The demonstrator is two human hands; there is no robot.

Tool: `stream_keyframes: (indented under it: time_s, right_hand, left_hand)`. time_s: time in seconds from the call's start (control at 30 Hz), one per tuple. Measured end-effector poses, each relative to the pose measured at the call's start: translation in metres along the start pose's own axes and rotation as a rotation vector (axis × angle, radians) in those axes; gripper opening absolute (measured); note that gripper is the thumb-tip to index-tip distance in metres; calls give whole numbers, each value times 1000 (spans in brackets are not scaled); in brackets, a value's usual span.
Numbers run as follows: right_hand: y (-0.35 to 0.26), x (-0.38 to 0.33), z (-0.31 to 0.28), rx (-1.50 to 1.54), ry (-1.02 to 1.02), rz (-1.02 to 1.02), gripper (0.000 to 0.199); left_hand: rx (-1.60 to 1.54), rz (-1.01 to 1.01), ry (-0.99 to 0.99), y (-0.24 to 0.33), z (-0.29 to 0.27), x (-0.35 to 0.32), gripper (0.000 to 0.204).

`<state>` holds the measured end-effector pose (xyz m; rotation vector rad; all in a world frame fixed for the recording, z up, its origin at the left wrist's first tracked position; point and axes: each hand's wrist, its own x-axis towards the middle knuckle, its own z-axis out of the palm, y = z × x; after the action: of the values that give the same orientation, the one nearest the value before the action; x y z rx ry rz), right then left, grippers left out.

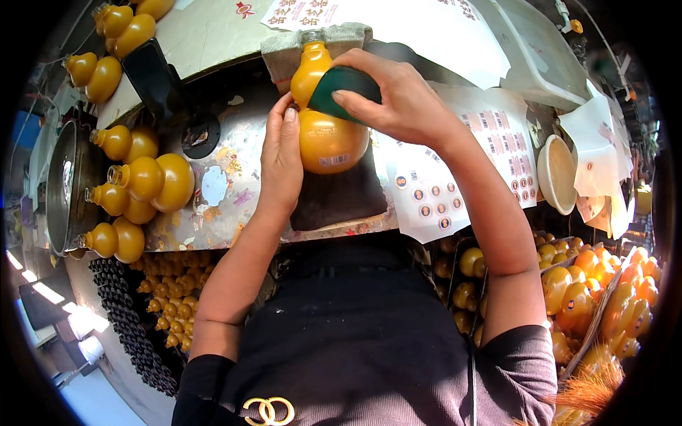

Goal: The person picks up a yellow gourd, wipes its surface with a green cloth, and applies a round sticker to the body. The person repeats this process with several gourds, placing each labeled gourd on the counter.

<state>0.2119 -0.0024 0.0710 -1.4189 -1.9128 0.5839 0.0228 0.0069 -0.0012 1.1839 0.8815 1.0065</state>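
Note:
A glossy yellow gourd-shaped bottle lies in front of me, its clear neck pointing away and resting on a folded grey cloth. A small barcode label sits on its round lower bulb, with faint pale printing above. My left hand grips the bottle's left side, thumb along the waist, its other fingers partly hidden. Pinched in my right hand is a dark green flat scraper, pressed against the bottle's waist on the right. Beneath the bottle is a dark brown pad.
More gourd bottles stand at the left beside a metal basin and a phone on a stand. Sticker sheets and a shallow round bowl lie right. Crates of gourds sit below the table edge.

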Motion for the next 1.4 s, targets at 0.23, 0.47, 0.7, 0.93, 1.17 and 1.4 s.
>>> stream_keyframes:
  time_s: [0.23,0.47,0.7,0.93,1.17,1.4]
  right_hand:
    - [-1,-47,24,-245,418,-493,30]
    - [-9,-127,60,31,303,-288,33]
    - [9,-205,28,954,717,676,42]
    - [77,-297,1,267,1104,851,17]
    - [96,-322,4,268,1389,865,14]
    - [148,-333,-2,685,1384,1082,36]
  left_hand:
    - [43,-28,30,1,6,3,45]
    - [128,-55,8,-11,-18,8,50]
    - [546,260,-207,0,-25,-14,99]
    - [960,709,-89,16,-8,-24,93]
    - [913,670,-139,-1,-11,-21,91]
    - [925,645,-105,-7,-10,-21,89]
